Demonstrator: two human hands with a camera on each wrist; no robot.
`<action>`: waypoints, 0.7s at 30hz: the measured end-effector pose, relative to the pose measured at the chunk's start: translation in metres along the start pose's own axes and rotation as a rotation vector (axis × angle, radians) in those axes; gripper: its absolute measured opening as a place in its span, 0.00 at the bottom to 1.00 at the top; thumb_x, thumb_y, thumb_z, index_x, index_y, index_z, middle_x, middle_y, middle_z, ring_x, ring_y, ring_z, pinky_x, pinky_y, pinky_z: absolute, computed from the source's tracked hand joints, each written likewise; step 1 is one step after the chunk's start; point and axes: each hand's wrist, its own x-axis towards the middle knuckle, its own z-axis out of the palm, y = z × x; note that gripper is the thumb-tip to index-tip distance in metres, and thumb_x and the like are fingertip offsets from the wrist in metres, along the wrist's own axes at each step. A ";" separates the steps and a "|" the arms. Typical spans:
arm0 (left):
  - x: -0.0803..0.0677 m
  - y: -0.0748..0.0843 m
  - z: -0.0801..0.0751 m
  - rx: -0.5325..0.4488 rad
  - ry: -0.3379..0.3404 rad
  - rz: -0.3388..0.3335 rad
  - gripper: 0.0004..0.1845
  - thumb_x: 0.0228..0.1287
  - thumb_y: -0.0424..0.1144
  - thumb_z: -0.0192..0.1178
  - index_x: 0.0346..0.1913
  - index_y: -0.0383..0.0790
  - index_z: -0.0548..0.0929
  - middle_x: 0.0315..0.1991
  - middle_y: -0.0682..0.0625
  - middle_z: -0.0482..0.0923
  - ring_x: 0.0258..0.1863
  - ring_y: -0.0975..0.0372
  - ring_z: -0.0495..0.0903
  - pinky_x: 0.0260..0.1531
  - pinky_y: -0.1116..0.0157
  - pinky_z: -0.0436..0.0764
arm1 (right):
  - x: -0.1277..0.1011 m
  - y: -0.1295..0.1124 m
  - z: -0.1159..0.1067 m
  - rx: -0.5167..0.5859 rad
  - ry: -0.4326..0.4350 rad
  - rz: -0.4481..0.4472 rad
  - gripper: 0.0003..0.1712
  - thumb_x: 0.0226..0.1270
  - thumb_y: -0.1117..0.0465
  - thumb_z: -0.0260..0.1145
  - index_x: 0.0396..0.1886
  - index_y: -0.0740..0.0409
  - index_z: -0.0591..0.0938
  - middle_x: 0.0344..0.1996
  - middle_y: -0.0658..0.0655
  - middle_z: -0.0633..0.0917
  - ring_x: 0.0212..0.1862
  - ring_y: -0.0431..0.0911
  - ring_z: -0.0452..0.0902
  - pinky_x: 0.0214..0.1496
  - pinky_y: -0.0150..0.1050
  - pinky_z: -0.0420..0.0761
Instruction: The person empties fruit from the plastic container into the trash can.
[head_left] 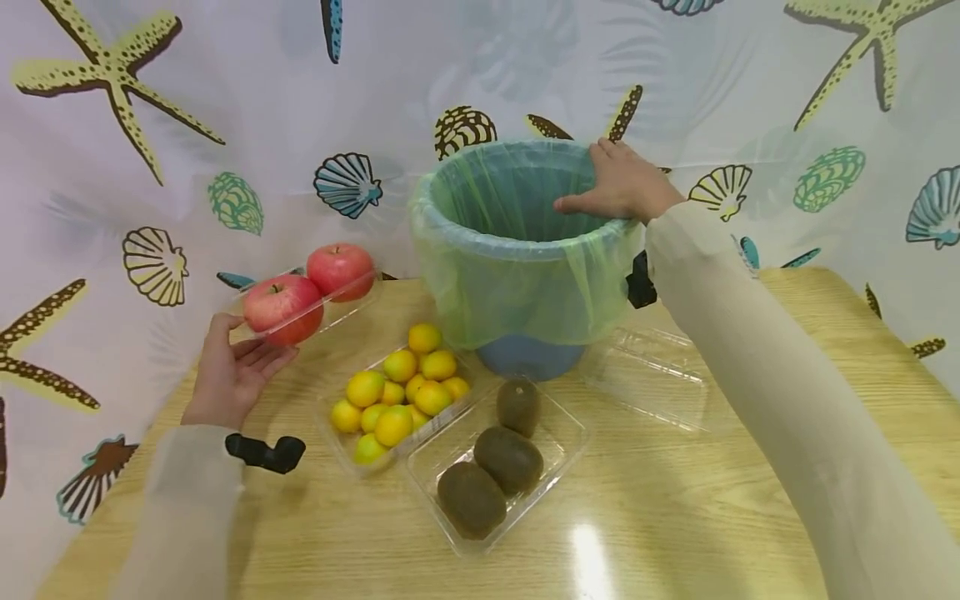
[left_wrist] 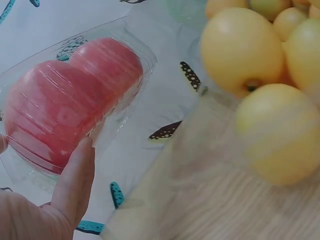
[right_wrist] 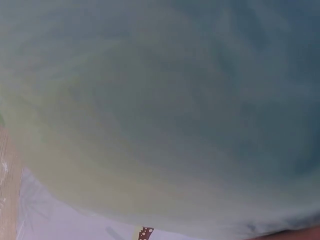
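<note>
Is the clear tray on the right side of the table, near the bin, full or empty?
Empty. The head view shows the tray with only the wooden table visible through its clear plastic; no fruit lies in it.

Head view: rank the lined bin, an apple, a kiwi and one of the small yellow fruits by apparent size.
1. Lined bin, by far the largest.
2. Apple and kiwi: look alike, and the kiwi is nearer the camera, so unranked.
3. Small yellow fruit, the smallest.
</note>
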 end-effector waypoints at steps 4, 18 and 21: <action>-0.003 0.012 0.000 -0.013 -0.030 0.026 0.17 0.65 0.45 0.54 0.51 0.42 0.66 0.36 0.46 0.78 0.36 0.56 0.83 0.37 0.57 0.85 | 0.000 -0.001 0.000 0.003 -0.002 0.006 0.56 0.67 0.37 0.53 0.75 0.64 0.35 0.75 0.64 0.33 0.76 0.58 0.27 0.76 0.55 0.40; -0.013 0.051 0.022 -0.011 -0.063 0.096 0.17 0.64 0.45 0.55 0.52 0.43 0.68 0.43 0.48 0.73 0.39 0.57 0.81 0.41 0.61 0.85 | 0.000 -0.002 -0.001 -0.012 -0.013 0.011 0.57 0.67 0.37 0.54 0.75 0.64 0.35 0.75 0.64 0.34 0.76 0.58 0.27 0.76 0.54 0.40; -0.016 0.058 0.028 -0.021 -0.077 0.102 0.16 0.64 0.45 0.56 0.51 0.43 0.70 0.44 0.48 0.74 0.40 0.56 0.81 0.43 0.60 0.84 | 0.000 -0.002 -0.001 -0.011 -0.009 0.005 0.57 0.67 0.37 0.55 0.75 0.65 0.35 0.75 0.65 0.34 0.76 0.58 0.28 0.76 0.54 0.40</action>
